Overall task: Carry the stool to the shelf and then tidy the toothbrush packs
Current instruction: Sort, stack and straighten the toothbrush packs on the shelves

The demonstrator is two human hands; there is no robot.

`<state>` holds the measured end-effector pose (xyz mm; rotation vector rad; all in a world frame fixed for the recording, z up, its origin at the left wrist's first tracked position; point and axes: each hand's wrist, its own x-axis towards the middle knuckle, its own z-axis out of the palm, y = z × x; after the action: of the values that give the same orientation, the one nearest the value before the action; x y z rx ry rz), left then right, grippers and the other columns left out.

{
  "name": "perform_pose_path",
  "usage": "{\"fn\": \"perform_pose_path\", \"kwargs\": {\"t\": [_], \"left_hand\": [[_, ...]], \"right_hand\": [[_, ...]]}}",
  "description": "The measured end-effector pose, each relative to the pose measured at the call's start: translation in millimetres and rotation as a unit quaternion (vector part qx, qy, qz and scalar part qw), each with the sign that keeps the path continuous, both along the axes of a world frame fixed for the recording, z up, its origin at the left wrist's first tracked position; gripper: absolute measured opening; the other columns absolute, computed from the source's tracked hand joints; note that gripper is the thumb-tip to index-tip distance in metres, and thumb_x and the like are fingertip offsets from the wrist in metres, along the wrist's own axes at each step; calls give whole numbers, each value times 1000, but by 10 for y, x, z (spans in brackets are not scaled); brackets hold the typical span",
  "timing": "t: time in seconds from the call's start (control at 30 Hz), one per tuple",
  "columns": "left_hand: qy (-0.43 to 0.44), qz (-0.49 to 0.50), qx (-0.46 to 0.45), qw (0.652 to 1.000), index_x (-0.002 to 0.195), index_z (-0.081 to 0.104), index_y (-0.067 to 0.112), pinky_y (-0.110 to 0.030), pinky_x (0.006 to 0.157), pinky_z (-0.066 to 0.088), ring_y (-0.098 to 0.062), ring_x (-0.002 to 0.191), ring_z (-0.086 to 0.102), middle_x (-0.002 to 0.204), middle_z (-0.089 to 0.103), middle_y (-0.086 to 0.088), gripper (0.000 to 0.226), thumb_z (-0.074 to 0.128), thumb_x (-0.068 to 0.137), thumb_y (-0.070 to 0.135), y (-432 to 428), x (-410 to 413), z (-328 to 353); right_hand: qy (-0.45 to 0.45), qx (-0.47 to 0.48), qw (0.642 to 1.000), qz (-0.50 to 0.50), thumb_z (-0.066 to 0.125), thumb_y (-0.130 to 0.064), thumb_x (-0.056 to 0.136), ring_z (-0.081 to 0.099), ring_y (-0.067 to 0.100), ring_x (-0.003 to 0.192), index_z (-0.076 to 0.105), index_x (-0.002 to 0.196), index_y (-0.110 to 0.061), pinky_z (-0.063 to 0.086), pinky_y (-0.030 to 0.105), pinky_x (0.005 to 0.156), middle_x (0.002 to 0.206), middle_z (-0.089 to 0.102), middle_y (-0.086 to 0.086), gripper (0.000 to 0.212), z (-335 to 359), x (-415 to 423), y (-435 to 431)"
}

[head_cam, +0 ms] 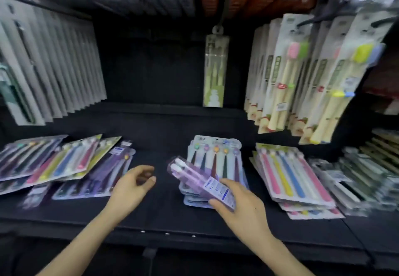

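Over shelf (pixel 151 215) front edge: right hand (pixel 241 208) grip clamped on purple pack (pixel 201 180); left hand (pixel 131 186) grip apart, empty.

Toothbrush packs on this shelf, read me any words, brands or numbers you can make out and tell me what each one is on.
"CONCEPT" or similar, partly blurred: purple label of the lilac pack in the right hand.
Chinese characters on the top pack of the centre stack: too blurred to read.
Hanging packs and price stickers: too blurred.

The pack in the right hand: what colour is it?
Light purple pack, white brush heads, held by the right hand; head view.
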<state>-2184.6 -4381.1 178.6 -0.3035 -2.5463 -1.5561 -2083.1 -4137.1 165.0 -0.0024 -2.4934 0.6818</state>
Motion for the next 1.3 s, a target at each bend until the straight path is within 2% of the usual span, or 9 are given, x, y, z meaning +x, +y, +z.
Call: {"fn": "perform_pose_path", "kwargs": {"t": [0.13, 0.23, 0.43, 0.53, 0.63, 0.83, 1.07, 1.2, 1.3], "left_hand": [[103, 102, -163, 976, 102, 68, 13, -31, 77, 42, -23, 93, 59, 99, 61, 1, 17, 66, 85, 10, -746, -61, -217], [108, 114, -182, 971, 102, 68, 16, -28, 71, 39, -19, 90, 59, 97, 59, 4, 16, 66, 86, 14, -1033, -45, -277], [175, 119, -251, 945, 101, 70, 13, -32, 72, 40, -29, 89, 57, 96, 62, -4, 23, 73, 79, 10, -1262, -204, -377], [212, 112, -294, 925, 97, 70, 14, -37, 70, 48, -31, 85, 59, 94, 62, -4, 29, 80, 70, 8, -1365, -297, -428], [223, 127, -335, 907, 100, 68, 13, -45, 74, 50, -34, 90, 59, 100, 61, -9, 37, 81, 66, 11, -1465, -370, -433], [177, 134, -443, 868, 113, 63, 4, -51, 77, 52, -46, 97, 61, 106, 64, -25, 64, 89, 58, 25, -1786, -712, -372], [97, 102, -435, 889, 141, 44, 25, -40, 97, 42, -29, 126, 46, 140, 48, -6, 61, 65, 86, 41, -1999, -1008, -428], [114, 85, -418, 897, 138, 47, 29, -35, 94, 46, -25, 126, 50, 141, 49, -2, 49, 58, 91, 40, -2088, -1087, -424], [127, 75, -392, 908, 133, 54, 25, -34, 88, 50, -25, 118, 57, 135, 56, -3, 45, 61, 90, 35, -2201, -1099, -420]], "right_hand": [[-292, -457, 833, 111, 55, -41, 94, 59, 17, 59, 58, 113, -16, 46, 25, 50, 80, 66, 6, 31, 158, -320, -795], [-368, -561, 735, 101, 64, -40, 89, 55, 16, 48, 56, 95, -14, 46, 22, 43, 65, 61, 8, 28, 156, -614, -1171], [-314, -503, 801, 87, 62, -16, 90, 57, 19, 59, 58, 85, -8, 54, 33, 56, 70, 59, 10, 10, -24, -953, -1502], [-256, -329, 907, 58, 60, -29, 88, 42, 13, 50, 44, 57, -16, 34, 24, 49, 52, 43, -4, 36, -142, -1067, -1561], [-241, -284, 927, 34, 59, -30, 90, 34, 9, 43, 35, 52, -18, 26, 23, 45, 44, 33, -9, 47, -256, -1167, -1595], [-182, -4, 983, 0, 56, -39, 91, 60, 25, 87, 59, 112, -17, 41, 30, 65, 99, 62, 4, 30, -410, -1274, -1666], [-172, 137, 975, 40, 63, -42, 84, 57, 24, 92, 54, 129, -32, 45, 28, 67, 108, 45, 3, 47, -534, -1361, -1681], [-134, 161, 976, -51, 90, -27, 47, 55, 32, 58, 73, 86, -9, 43, 32, 44, 76, 54, 14, 46, -565, -1509, -1694], [-59, 180, 981, -37, 87, -26, 54, 59, 37, 70, 74, 85, -4, 50, 44, 60, 84, 63, 18, 41, -495, -1656, -1837]]}}
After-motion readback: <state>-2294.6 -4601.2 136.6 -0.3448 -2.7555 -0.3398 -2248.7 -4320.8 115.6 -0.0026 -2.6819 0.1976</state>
